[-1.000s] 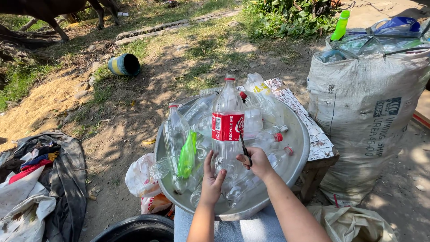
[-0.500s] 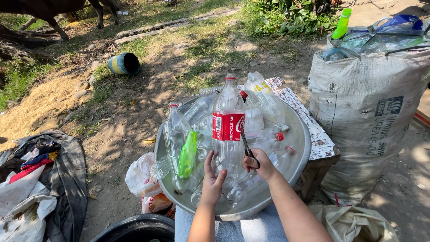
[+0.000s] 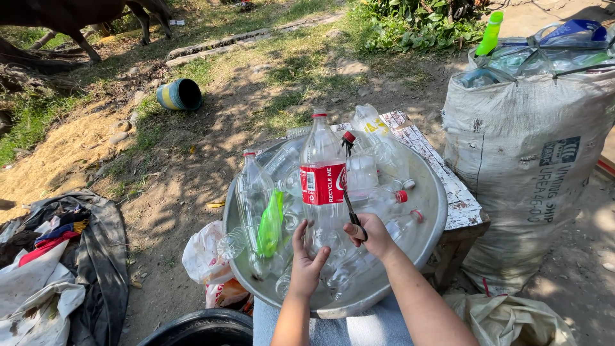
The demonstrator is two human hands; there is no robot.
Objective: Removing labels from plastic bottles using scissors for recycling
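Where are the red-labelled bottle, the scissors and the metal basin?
red-labelled bottle [image 3: 322, 182], head view, on its red label.
scissors [image 3: 349, 205], head view, on the dark blades beside the bottle.
metal basin [image 3: 430, 192], head view, on its bare right wall.

The left hand [image 3: 306, 266] is gripping the base of an upright clear bottle [image 3: 322, 186] with a red label, while the right hand [image 3: 373, 236] is pressing dark scissors [image 3: 349, 200] against its side. Both are hovering over a metal basin [image 3: 428, 218] of empty bottles, a stuffed sack [image 3: 528, 173] sitting to the right.
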